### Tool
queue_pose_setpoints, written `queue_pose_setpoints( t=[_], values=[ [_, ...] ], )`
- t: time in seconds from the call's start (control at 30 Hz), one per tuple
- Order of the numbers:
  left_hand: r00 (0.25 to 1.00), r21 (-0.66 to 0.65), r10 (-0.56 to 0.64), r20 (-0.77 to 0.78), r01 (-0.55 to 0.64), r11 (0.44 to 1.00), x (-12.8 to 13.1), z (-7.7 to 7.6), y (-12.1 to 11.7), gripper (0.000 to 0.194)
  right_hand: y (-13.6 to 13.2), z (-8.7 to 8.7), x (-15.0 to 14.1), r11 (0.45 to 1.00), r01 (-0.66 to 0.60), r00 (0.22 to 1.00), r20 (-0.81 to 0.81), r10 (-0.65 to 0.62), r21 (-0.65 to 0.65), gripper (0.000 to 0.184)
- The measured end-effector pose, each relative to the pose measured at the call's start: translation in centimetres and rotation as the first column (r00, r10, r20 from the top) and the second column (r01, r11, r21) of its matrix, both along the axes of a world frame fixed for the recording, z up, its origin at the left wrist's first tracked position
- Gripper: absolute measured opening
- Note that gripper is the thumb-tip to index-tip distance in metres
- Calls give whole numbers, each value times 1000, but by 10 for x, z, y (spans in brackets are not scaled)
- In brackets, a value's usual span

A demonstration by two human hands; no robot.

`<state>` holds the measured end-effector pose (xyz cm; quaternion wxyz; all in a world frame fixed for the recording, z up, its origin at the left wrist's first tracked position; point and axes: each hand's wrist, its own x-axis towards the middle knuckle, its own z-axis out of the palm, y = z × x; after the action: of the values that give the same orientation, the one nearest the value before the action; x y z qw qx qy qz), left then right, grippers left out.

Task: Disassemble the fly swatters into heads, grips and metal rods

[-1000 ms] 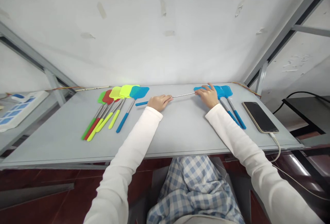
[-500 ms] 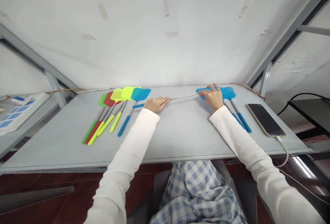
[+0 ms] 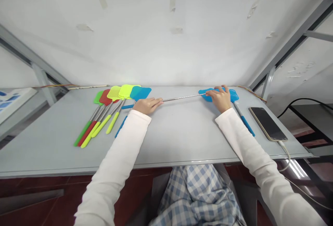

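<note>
A blue fly swatter with a thin metal telescopic shaft [image 3: 183, 97] lies nearly level between my two hands. My left hand [image 3: 146, 106] is closed on its handle end, and the blue grip sticks out to the left. At the other end, my right hand [image 3: 220, 98] pinches the shaft close to the blue head, which it partly covers. Another blue swatter [image 3: 244, 120] lies just right of that hand. Left of my left hand are a blue swatter [image 3: 142, 93], yellow swatters [image 3: 127, 91], a red one [image 3: 105, 98] and a green one [image 3: 98, 97], overlapping.
A phone [image 3: 267, 123] with a white cable [image 3: 286, 149] lies at the right of the grey table [image 3: 177, 135]. Behind stands a white wall [image 3: 156, 52], with slanted metal frame bars [image 3: 288, 50] at the sides. A white and blue object [image 3: 15, 101] is at far left.
My hands have moved farther apart, the left one going left. More of the metal shaft shows between them. The view has shifted slightly.
</note>
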<state>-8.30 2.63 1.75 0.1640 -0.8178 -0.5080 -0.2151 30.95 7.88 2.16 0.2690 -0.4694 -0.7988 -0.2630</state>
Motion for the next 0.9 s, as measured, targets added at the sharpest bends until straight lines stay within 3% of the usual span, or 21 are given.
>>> queue_pose_setpoints(
  t=[0.17,0.43,0.63,0.8,0.9],
  values=[
    [1000,45,7,14,-7,999,-14,1,-4,42,2,3,13,999,43,999,-29,-44,-27,31],
    [996,38,53,77,-56,998,-6,4,-10,43,-5,5,9,981,32,995,98,-14,-191,25],
    [987,-88,116,110,-106,990,-5,13,-11,41,-8,11,22,972,157,987,43,-152,-173,37],
    [977,-232,188,100,-161,959,-7,17,-7,38,-7,16,31,941,294,956,30,-293,-165,35],
    [971,-267,225,77,-198,943,-8,18,-7,37,-7,17,31,924,324,946,84,-313,-202,34]
  ],
)
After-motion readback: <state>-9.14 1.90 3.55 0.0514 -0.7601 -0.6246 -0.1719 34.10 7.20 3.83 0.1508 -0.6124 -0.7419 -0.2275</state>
